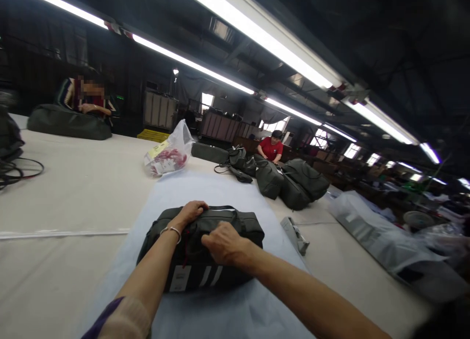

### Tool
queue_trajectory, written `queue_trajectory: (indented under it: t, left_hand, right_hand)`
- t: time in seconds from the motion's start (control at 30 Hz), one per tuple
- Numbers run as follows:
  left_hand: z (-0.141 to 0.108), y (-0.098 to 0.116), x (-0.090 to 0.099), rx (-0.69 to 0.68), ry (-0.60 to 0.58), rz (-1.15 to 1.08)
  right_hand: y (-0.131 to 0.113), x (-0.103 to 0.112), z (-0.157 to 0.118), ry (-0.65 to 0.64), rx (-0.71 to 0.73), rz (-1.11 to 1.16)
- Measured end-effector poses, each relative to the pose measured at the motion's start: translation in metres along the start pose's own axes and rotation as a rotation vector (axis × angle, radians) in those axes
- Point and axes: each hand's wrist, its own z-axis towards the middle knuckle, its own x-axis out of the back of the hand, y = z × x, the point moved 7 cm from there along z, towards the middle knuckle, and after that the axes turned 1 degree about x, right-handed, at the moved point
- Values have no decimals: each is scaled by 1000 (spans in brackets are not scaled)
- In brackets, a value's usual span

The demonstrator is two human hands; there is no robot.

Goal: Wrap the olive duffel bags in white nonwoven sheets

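Note:
A dark green duffel bag (235, 275) with two white stripes, a red cord and a white hang tag (180, 278) sits on a pale bluish sheet on the table. My left hand (194, 213), with a bangle at the wrist, has its fingers curled over the bag's top edge, gripping it beside the carry handle (222, 207). Against the upper front of the bag, my right hand (224, 243) is closed with the thumb toward the left. What lies inside its fingers is hidden.
A clear plastic bag (169, 155) with red contents stands beyond the sheet (205, 184). Several dark bags (270, 179) lie at the back, where a person in red works. Another person leans over a long bag (69, 122) at far left. Plastic-covered goods (382, 236) lie right.

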Motion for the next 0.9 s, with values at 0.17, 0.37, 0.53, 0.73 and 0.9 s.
queue_trajectory:
  t: [0.17,0.37,0.53,0.73,0.9]
  left_hand:
    - [2,1,2,20,48,11]
    - [-7,23,26,-13,173,-55]
    - [-57,31,53,7,484,-120]
    - [-193,73,12,-244,750,-5]
    - [-291,73,-95,-318,428,85]
  right_hand:
    - [-30,-85,-63,171,-290,183]
    - [-21,-143,-84,191,-265,323]
    - [-5,-132,-83,23,-178,434]
    - [4,-136,-81,-21,-148,451]
    - [3,-138,-81,-20,-118,431]
